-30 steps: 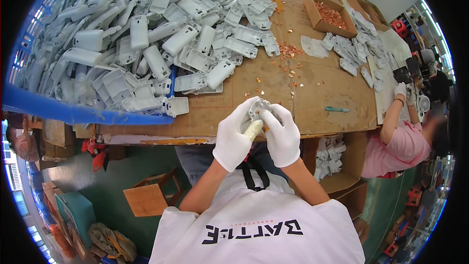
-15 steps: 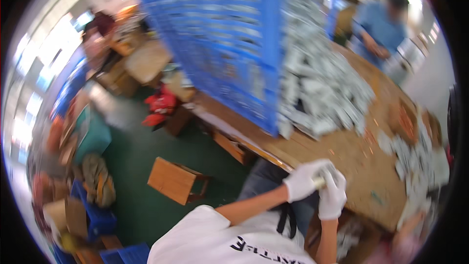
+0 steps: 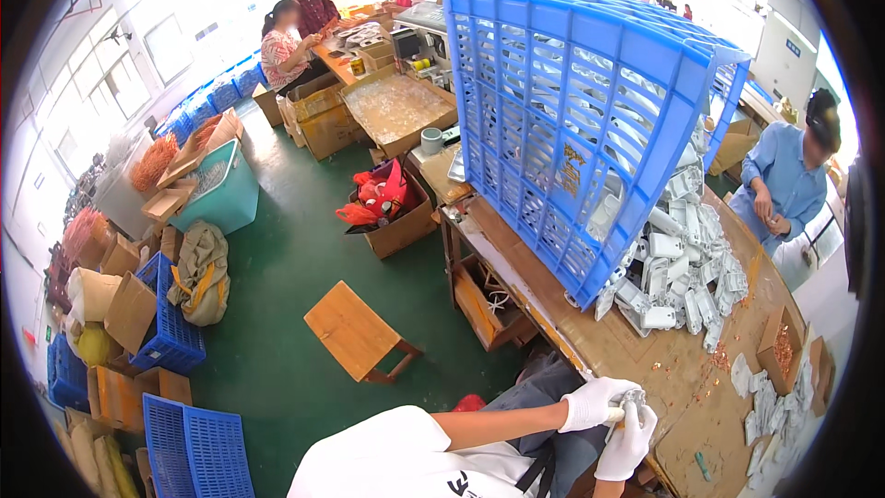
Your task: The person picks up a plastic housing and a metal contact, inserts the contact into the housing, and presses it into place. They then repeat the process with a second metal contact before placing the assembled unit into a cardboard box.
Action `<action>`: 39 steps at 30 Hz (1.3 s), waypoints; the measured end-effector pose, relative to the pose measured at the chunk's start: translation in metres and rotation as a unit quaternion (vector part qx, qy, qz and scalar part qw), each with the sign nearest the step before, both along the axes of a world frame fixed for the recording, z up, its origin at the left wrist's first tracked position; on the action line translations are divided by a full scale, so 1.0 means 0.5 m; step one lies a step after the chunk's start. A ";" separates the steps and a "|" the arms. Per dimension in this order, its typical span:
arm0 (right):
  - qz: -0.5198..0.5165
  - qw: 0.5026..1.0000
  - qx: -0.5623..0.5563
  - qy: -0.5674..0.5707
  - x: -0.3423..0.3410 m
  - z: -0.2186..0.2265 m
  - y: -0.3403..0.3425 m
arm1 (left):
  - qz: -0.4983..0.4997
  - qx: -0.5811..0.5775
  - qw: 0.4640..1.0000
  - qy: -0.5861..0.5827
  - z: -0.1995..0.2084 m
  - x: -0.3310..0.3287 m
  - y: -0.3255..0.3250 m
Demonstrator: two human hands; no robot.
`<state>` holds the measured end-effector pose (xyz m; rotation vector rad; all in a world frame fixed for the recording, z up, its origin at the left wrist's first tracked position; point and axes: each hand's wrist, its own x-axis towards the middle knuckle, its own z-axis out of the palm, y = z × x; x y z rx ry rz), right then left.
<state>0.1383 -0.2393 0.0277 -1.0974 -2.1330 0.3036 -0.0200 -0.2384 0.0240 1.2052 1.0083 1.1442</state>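
Both hands wear white gloves and meet at the near edge of the desk (image 3: 590, 339), in front of the wearer's body. The left hand (image 3: 590, 404) has its fingers curled closed on a small pale plastic piece (image 3: 633, 397), which sits between the two hands, off the desk's surface. The right hand (image 3: 629, 444) comes up from below, its fingers bent in against the piece; whether they pinch it or only touch it cannot be told. Toward the desk's left end a large blue crate (image 3: 537, 207) lies tipped on its side, and pale plastic shells (image 3: 684, 267) fill it and spill from its open side across the middle of the desk. Copper-coloured bits (image 3: 720, 360) are scattered beside the spill, and near the far edge stands an open carton (image 3: 769, 361) containing more of them. More whitish parts (image 3: 764, 417) lie in a pile toward the right end, and a slim green object (image 3: 702, 467) rests on the bare surface nearer the hands. Across the far edge stands a co-worker in a blue shirt (image 3: 788, 175). A wooden stool (image 3: 353, 327) stands on the green floor (image 3: 277, 350) to the left.
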 end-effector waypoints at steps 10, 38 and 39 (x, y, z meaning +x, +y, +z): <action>0.016 0.999 -0.009 0.028 0.047 -0.022 0.010 | -0.005 -0.027 0.995 0.099 0.012 0.041 0.018; -0.043 0.978 -0.203 0.031 0.193 0.042 0.174 | -0.093 -0.097 0.991 0.026 0.044 0.160 0.246; -0.059 0.975 -0.216 0.014 0.187 0.050 0.178 | -0.096 -0.062 0.992 0.062 0.041 0.159 0.250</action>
